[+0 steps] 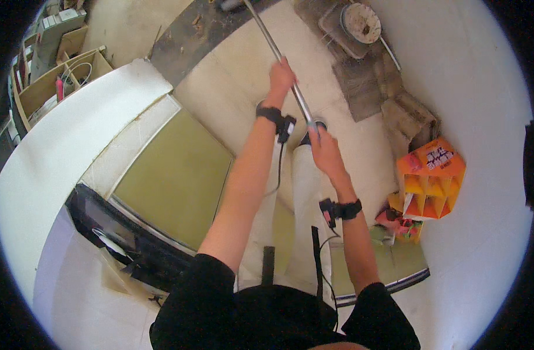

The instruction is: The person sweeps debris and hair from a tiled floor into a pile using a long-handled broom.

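A long metal pole [302, 101] slants across the pale floor between my hands. My left hand [282, 78] is wrapped around it farther out, at mid-length of the visible part. Closer to my body, my right hand [324, 151] closes on the near end of the same pole. At the far end, a greyish head [232, 4] shows by the dark floor strip; the top edge of the view cuts it off, so its kind cannot be told.
At right lie flattened cardboard [359, 89], a bucket with a dirty top [361, 22] and an orange display box [431, 179] along the white wall [481, 131]. To the left are a curved white counter [87, 113], a greenish panel [175, 179] and a wooden compartment shelf [43, 94].
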`<control>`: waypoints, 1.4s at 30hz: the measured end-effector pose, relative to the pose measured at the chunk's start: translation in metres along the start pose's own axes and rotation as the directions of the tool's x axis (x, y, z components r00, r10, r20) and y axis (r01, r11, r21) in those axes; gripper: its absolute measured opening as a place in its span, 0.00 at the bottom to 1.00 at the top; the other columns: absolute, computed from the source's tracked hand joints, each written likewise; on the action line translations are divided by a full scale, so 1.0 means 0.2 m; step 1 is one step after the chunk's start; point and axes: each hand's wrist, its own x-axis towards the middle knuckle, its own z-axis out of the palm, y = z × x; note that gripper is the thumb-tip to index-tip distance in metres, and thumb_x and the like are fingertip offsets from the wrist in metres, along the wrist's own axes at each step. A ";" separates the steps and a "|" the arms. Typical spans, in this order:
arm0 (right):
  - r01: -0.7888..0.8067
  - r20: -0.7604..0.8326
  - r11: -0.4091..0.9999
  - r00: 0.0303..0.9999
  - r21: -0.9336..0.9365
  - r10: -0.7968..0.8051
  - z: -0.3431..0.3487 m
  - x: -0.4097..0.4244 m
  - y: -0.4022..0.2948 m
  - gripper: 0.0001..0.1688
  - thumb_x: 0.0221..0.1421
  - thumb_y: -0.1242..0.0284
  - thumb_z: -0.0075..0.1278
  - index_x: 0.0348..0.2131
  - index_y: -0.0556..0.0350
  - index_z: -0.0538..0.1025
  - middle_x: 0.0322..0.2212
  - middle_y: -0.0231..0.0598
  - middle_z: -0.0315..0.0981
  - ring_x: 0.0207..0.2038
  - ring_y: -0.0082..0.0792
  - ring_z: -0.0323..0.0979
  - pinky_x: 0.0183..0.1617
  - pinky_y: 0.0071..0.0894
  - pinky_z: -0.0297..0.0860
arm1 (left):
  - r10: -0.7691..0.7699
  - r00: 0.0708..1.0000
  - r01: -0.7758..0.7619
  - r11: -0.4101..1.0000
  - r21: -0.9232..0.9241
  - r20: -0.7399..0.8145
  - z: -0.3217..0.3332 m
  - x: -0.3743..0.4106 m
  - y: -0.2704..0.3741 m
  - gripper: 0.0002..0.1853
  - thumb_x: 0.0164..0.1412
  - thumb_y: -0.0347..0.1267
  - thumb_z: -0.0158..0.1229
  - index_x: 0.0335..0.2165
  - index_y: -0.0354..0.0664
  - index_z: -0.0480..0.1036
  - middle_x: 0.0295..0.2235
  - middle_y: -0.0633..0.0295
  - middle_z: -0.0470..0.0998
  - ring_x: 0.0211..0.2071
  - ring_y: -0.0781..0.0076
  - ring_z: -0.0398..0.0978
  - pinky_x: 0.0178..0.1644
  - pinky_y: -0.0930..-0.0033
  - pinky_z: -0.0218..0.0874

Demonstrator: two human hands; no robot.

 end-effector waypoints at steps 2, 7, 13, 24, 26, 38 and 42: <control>-0.031 -0.023 0.999 0.999 -0.008 0.031 -0.04 -0.06 -0.09 0.18 0.60 0.63 0.36 0.32 0.62 0.67 0.25 0.62 0.68 0.31 0.65 0.65 0.33 0.55 0.62 | -0.037 0.999 0.038 0.994 -0.106 0.008 -0.09 -0.08 0.21 0.28 0.64 0.44 0.34 0.17 0.34 0.66 0.07 0.55 0.66 0.12 0.61 0.71 0.21 0.60 0.63; -0.265 0.090 0.962 0.962 0.060 0.259 -0.03 -0.54 0.01 0.17 0.60 0.63 0.36 0.32 0.61 0.67 0.23 0.62 0.66 0.27 0.64 0.65 0.29 0.53 0.61 | -0.155 0.987 0.161 0.968 -0.193 0.047 -0.01 -0.63 0.23 0.24 0.64 0.44 0.37 0.18 0.37 0.61 0.08 0.58 0.65 0.10 0.64 0.68 0.17 0.61 0.60; -0.403 0.131 0.902 0.897 -0.155 0.423 0.17 -1.07 0.35 0.20 0.61 0.62 0.36 0.31 0.64 0.66 0.21 0.61 0.67 0.25 0.62 0.66 0.27 0.52 0.62 | -0.481 0.832 0.507 0.861 -0.026 0.277 0.34 -1.20 -0.46 0.22 0.63 0.41 0.39 0.27 0.29 0.65 0.15 0.46 0.70 0.16 0.53 0.72 0.21 0.56 0.63; -0.305 0.156 0.945 0.945 0.115 0.286 0.35 -0.33 0.13 0.23 0.60 0.58 0.36 0.31 0.62 0.68 0.15 0.45 0.60 0.22 0.35 0.67 0.28 0.35 0.62 | 0.228 0.934 -0.346 0.762 0.547 0.275 0.03 -0.16 -0.54 0.21 0.61 0.39 0.38 0.26 0.34 0.71 0.21 0.42 0.72 0.26 0.45 0.73 0.30 0.49 0.64; -0.230 0.054 0.963 0.973 0.138 0.224 0.35 -0.38 0.10 0.23 0.60 0.58 0.36 0.29 0.63 0.68 0.16 0.48 0.60 0.21 0.38 0.65 0.26 0.37 0.61 | 0.155 0.958 -0.265 0.802 0.535 0.243 0.00 -0.22 -0.34 0.21 0.61 0.39 0.39 0.26 0.33 0.71 0.20 0.43 0.73 0.25 0.49 0.74 0.28 0.52 0.65; -0.043 0.101 0.981 0.995 0.190 0.024 0.22 -1.14 0.99 0.17 0.59 0.64 0.42 0.28 0.62 0.69 0.15 0.38 0.59 0.19 0.22 0.56 0.23 0.27 0.58 | -0.201 0.970 0.241 0.766 -0.595 0.134 0.28 -1.33 -0.50 0.17 0.62 0.40 0.42 0.31 0.35 0.66 0.19 0.59 0.71 0.19 0.68 0.71 0.24 0.69 0.65; -0.035 0.083 0.984 0.996 0.176 0.021 0.01 -1.58 1.55 0.17 0.58 0.63 0.43 0.32 0.60 0.72 0.18 0.48 0.65 0.20 0.30 0.60 0.27 0.32 0.63 | -0.136 0.959 0.267 0.734 -0.625 0.250 0.71 -1.88 -0.75 0.15 0.63 0.38 0.42 0.31 0.37 0.67 0.22 0.59 0.73 0.24 0.67 0.75 0.29 0.69 0.67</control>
